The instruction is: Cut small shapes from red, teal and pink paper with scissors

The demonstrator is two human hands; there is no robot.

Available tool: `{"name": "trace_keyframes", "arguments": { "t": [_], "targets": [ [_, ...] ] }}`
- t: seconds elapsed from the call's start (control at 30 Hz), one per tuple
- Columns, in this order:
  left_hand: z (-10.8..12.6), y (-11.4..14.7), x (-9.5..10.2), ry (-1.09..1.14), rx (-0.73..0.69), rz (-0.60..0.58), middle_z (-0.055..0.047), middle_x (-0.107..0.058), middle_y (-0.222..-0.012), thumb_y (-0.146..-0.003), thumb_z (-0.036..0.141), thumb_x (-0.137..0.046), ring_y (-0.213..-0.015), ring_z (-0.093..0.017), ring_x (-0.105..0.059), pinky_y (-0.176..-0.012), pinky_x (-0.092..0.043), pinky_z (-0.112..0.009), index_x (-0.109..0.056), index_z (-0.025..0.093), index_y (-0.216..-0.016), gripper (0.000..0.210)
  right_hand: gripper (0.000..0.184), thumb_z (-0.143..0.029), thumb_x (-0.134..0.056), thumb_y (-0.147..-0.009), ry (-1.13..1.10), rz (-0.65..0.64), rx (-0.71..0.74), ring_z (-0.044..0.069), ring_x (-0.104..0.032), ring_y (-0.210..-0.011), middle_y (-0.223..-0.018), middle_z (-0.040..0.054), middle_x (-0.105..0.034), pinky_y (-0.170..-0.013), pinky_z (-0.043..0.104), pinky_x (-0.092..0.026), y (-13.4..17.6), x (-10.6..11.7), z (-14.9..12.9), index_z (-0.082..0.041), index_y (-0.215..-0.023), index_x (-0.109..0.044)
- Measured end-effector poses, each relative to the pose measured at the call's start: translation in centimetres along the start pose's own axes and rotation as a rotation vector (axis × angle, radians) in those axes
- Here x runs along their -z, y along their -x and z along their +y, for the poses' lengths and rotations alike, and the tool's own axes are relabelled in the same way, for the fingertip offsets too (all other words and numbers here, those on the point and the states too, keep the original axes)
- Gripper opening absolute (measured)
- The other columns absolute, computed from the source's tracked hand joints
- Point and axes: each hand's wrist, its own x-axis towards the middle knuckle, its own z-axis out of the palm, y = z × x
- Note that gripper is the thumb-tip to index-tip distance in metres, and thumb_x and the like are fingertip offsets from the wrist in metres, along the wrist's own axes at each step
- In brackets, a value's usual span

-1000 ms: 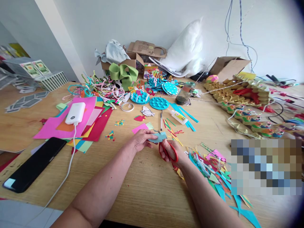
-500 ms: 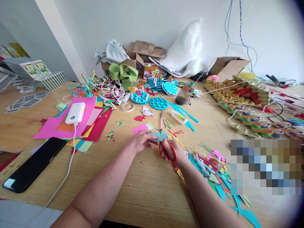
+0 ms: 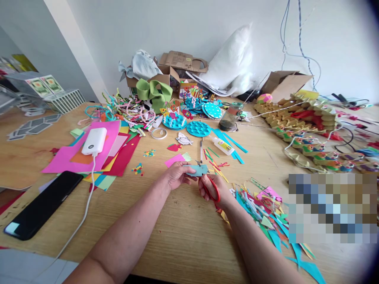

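Observation:
Between the thumb and fingers of my left hand (image 3: 179, 175) is a small piece of light blue paper (image 3: 197, 170), held above the table. My right hand (image 3: 211, 187) grips a pair of scissors (image 3: 217, 193) by the red handles. The blades are at the right part of the blue paper, where a notch shows along its edge. Just beyond the paper lies a pen (image 3: 201, 152). A pink paper piece (image 3: 174, 159), a red paper fish shape (image 3: 174, 147) and a white fish cutout with dark outlines (image 3: 184, 139) lie farther back.
Paper scraps (image 3: 266, 217) spread to the right of my right arm. A glue bottle (image 3: 223, 146) lies beyond my hands, near a glass jar (image 3: 230, 117). On the left are coloured sheets (image 3: 59, 159), a white power bank (image 3: 94, 141) with its cable, and a black phone (image 3: 44, 205).
The blue paper has turned slightly and now shows a notch on its right part. Both hands stay in nearly the same place, with the scissors shifted a little.

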Motion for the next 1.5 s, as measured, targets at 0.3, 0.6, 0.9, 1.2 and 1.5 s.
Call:
{"name": "trace_keyframes", "arguments": {
  "t": [0.3,0.6,0.9,1.2,1.5],
  "targets": [
    [-0.1,-0.1,-0.1,0.0,-0.012,0.005,-0.003,-0.065,-0.064,-0.05,0.02,-0.077,-0.049,-0.012,-0.06,-0.038,-0.039,-0.019,-0.06,0.01,-0.077,0.034,0.065,-0.08,-0.052,-0.066,0.0,0.015,0.011,0.006,-0.043,-0.03,-0.042,-0.0012,-0.051,-0.033,0.018,-0.029,-0.3,0.1,0.6,-0.016,-0.057,-0.05],
    [-0.1,-0.1,0.0,0.033,-0.049,0.03,0.0,-0.061,-0.06,-0.053,0.017,-0.072,-0.045,-0.007,-0.051,-0.038,-0.034,-0.018,-0.059,0.012,-0.072,0.023,0.068,-0.082,-0.05,-0.065,-0.001,-0.053,0.006,0.008,-0.047,-0.034,-0.047,0.0015,-0.055,-0.036,0.019,-0.033,-0.1,0.3,0.0,-0.015,-0.06,-0.053],
    [0.1,-0.3,0.0,-0.001,-0.13,0.122,0.002,-0.052,-0.05,-0.05,0.019,-0.068,-0.042,-0.006,-0.042,-0.038,-0.03,-0.019,-0.054,0.014,-0.056,0.017,0.066,-0.08,-0.051,-0.068,-0.022,-0.093,-0.026,0.007,-0.049,-0.036,-0.05,0.0015,-0.057,-0.036,0.018,-0.032,-0.1,0.2,0.3,-0.014,-0.065,-0.054],
    [0.0,-0.3,-0.1,-0.09,-0.149,0.167,0.003,-0.051,-0.05,-0.054,0.018,-0.064,-0.042,-0.005,-0.042,-0.036,-0.023,-0.017,-0.052,0.015,-0.058,0.013,0.057,-0.071,-0.055,-0.073,0.056,-0.066,-0.01,0.006,-0.046,-0.033,-0.046,-0.0007,-0.055,-0.034,0.017,-0.03,-0.5,0.3,1.0,-0.015,-0.06,-0.052],
    [0.1,-0.1,-0.3,-0.104,-0.086,0.12,0.003,-0.054,-0.054,-0.057,0.025,-0.074,-0.035,-0.003,-0.043,-0.032,-0.015,-0.017,-0.057,0.013,-0.068,0.023,0.051,-0.065,-0.06,-0.073,0.073,-0.016,-0.04,0.008,-0.047,-0.032,-0.045,-0.0009,-0.056,-0.034,0.018,-0.031,-0.5,0.1,0.8,-0.017,-0.058,-0.051]
  ]
}}
